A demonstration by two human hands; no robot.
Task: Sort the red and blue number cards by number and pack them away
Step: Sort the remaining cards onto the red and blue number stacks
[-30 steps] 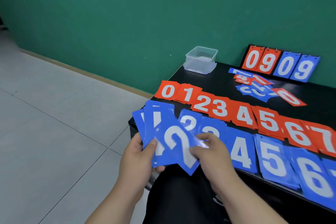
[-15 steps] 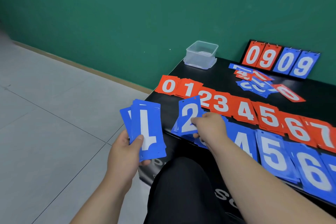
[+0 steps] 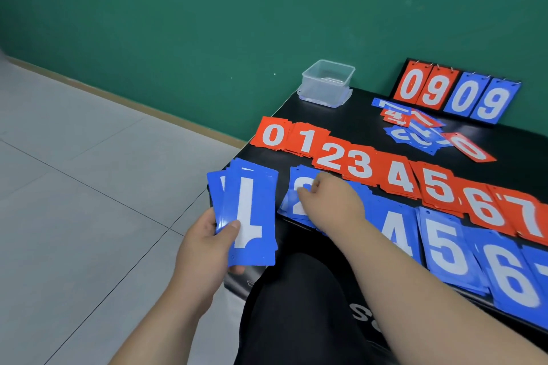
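My left hand (image 3: 204,249) grips a fanned stack of blue cards (image 3: 249,213) off the table's left edge, an upside-down 1 on top. My right hand (image 3: 329,201) rests on the blue 2 pile (image 3: 296,195) at the left end of the blue row, fingertips on the top card. Whether it pinches that card is unclear. The blue row continues with 4 (image 3: 397,234), 5 (image 3: 444,246) and 6 (image 3: 516,281). Behind it the red row (image 3: 355,157) runs from 0 to 7 in small stacks.
A clear plastic box (image 3: 327,81) stands at the black table's (image 3: 364,127) far left corner. A scoreboard (image 3: 456,93) reading 0909 leans at the back. In front of it lies a loose heap of mixed cards (image 3: 415,130). Tiled floor lies to the left.
My right hand carried a blue 2 card from the stack in my left hand to the blue 2 pile and laid it down. The left hand's stack now shows a 1 on top.
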